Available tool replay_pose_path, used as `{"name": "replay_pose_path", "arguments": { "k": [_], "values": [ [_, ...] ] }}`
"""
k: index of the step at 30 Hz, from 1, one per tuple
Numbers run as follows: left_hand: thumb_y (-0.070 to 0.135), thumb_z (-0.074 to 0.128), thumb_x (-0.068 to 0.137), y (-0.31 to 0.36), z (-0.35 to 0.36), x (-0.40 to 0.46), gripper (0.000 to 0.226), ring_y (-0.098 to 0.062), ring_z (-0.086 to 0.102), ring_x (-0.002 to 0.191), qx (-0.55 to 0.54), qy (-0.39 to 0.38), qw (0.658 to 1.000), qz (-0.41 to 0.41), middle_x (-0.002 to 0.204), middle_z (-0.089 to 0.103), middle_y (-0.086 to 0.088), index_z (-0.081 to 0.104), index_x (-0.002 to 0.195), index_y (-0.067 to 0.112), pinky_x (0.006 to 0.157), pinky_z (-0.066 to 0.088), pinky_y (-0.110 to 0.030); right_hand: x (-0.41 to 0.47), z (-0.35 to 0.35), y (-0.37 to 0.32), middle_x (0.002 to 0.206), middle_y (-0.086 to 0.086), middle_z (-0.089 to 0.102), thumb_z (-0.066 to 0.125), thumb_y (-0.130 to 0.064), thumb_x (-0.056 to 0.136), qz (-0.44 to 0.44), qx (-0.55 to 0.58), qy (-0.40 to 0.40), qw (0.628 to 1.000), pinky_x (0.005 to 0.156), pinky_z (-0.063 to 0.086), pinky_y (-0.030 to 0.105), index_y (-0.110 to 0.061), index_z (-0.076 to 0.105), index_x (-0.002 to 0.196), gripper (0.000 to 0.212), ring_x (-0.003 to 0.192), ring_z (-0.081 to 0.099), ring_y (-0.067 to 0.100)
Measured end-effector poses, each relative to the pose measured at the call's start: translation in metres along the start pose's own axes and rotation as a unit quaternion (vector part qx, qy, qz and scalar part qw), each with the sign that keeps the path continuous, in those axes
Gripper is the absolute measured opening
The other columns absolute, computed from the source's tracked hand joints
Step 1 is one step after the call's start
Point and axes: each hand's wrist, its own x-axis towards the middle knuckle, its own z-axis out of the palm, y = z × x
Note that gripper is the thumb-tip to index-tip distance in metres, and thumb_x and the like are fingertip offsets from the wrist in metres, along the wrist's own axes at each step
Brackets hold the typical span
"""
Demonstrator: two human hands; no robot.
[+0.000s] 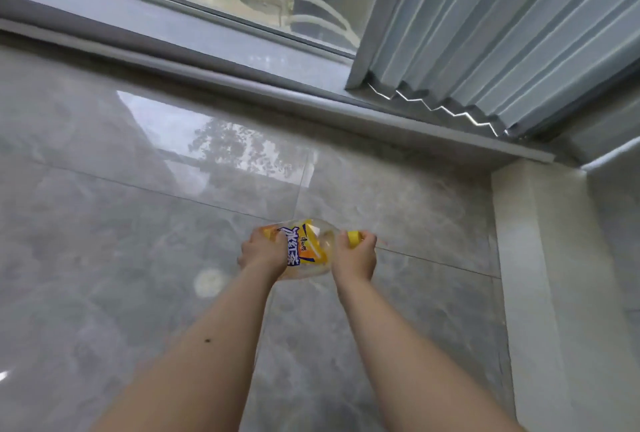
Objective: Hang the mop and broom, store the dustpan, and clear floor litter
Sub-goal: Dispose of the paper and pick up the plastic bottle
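Both arms extended over the grey tile floor (104,223). Left hand (261,253) grips the clear plastic bottle (308,251) body, held sideways; right hand (355,255) fingers curl around its yellow cap (354,236).
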Motion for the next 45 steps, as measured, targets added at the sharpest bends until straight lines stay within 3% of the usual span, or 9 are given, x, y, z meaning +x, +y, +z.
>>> {"name": "replay_pose_path", "arguments": {
  "k": [7, 11, 15, 18, 23, 30, 34, 39, 45],
  "values": [
    [0.036, 0.041, 0.094, -0.081, -0.187, 0.038, 0.046, -0.039, 0.047, 0.123, -0.112, 0.072, 0.991, -0.026, 0.136, 0.05, -0.015, 0.038, 0.139, 0.029, 0.104, 0.041, -0.039, -0.136, 0.166, -0.064, 0.071, -0.011, 0.045, 0.057, -0.034, 0.089, -0.119, -0.073, -0.104, 0.985, 0.067, 0.036, 0.025, -0.015, 0.045, 0.106, 0.028, 0.073, 0.048, 0.018],
    [0.035, 0.042, 0.094, -0.131, -0.291, 0.046, 0.047, -0.037, 0.049, 0.123, -0.171, 0.122, 0.977, -0.04, 0.137, 0.052, -0.012, 0.038, 0.14, 0.026, 0.106, 0.041, -0.039, -0.222, 0.248, -0.09, 0.07, -0.011, 0.046, 0.059, -0.034, 0.088, -0.179, -0.084, -0.187, 0.962, 0.05, 0.034, 0.02, -0.018, 0.04, 0.097, 0.026, 0.06, 0.047, 0.005],
    [0.036, 0.036, 0.096, -0.184, -0.376, 0.054, 0.052, -0.037, 0.047, 0.127, -0.205, 0.17, 0.96, -0.089, 0.141, 0.048, -0.015, 0.03, 0.146, 0.023, 0.108, 0.04, -0.042, -0.302, 0.319, -0.107, 0.069, -0.012, 0.046, 0.062, -0.033, 0.086, -0.236, -0.107, -0.256, 0.931, 0.048, 0.033, 0.014, -0.019, 0.04, 0.093, 0.027, 0.058, 0.046, -0.001],
    [0.036, 0.033, 0.097, -0.218, -0.424, 0.059, 0.053, -0.038, 0.045, 0.128, -0.236, 0.19, 0.946, -0.115, 0.144, 0.045, -0.015, 0.027, 0.147, 0.02, 0.108, 0.04, -0.043, -0.349, 0.362, -0.114, 0.068, -0.013, 0.045, 0.063, -0.034, 0.086, -0.267, -0.129, -0.289, 0.91, 0.048, 0.033, 0.014, -0.019, 0.039, 0.091, 0.028, 0.059, 0.046, 0.001],
    [0.036, 0.032, 0.099, -0.285, -0.514, 0.071, 0.053, -0.037, 0.045, 0.13, -0.276, 0.234, 0.919, -0.154, 0.145, 0.044, -0.019, 0.032, 0.145, 0.009, 0.107, 0.038, -0.039, -0.438, 0.444, -0.121, 0.081, -0.003, 0.05, 0.064, -0.034, 0.085, -0.316, -0.17, -0.362, 0.86, 0.071, 0.043, 0.031, -0.018, 0.04, 0.09, 0.03, 0.077, 0.051, 0.018],
    [0.046, 0.031, 0.097, -0.384, -0.629, 0.071, 0.06, -0.035, 0.042, 0.133, -0.326, 0.291, 0.877, -0.201, 0.15, 0.038, -0.013, 0.027, 0.148, 0.016, 0.107, 0.036, -0.037, -0.569, 0.544, -0.127, 0.088, -0.001, 0.055, 0.064, -0.034, 0.084, -0.352, -0.235, -0.453, 0.784, 0.068, 0.042, 0.025, -0.016, 0.044, 0.093, 0.028, 0.077, 0.052, 0.017],
    [0.043, 0.029, 0.098, -0.437, -0.688, 0.063, 0.059, -0.036, 0.043, 0.132, -0.364, 0.327, 0.842, -0.228, 0.148, 0.041, -0.014, 0.023, 0.15, 0.017, 0.107, 0.037, -0.04, -0.644, 0.589, -0.129, 0.081, -0.007, 0.049, 0.065, -0.032, 0.085, -0.374, -0.26, -0.501, 0.736, 0.046, 0.028, 0.008, -0.019, 0.041, 0.091, 0.028, 0.064, 0.045, 0.006],
    [0.037, 0.035, 0.098, -0.5, -0.742, 0.059, 0.058, -0.035, 0.043, 0.132, -0.413, 0.351, 0.807, -0.233, 0.149, 0.039, -0.013, 0.022, 0.15, 0.017, 0.105, 0.038, -0.039, -0.724, 0.635, -0.115, 0.078, -0.007, 0.048, 0.067, -0.03, 0.083, -0.393, -0.283, -0.515, 0.707, 0.061, 0.038, 0.02, -0.019, 0.041, 0.09, 0.03, 0.067, 0.048, 0.011],
    [0.027, 0.039, 0.099, -0.608, -0.812, 0.043, 0.056, -0.034, 0.043, 0.132, -0.473, 0.349, 0.779, -0.219, 0.15, 0.035, -0.015, 0.02, 0.151, 0.016, 0.102, 0.04, -0.036, -0.833, 0.694, -0.078, 0.072, -0.01, 0.05, 0.068, -0.03, 0.079, -0.413, -0.318, -0.53, 0.668, 0.053, 0.036, 0.022, -0.022, 0.043, 0.091, 0.03, 0.063, 0.05, 0.01]
  ]
}}
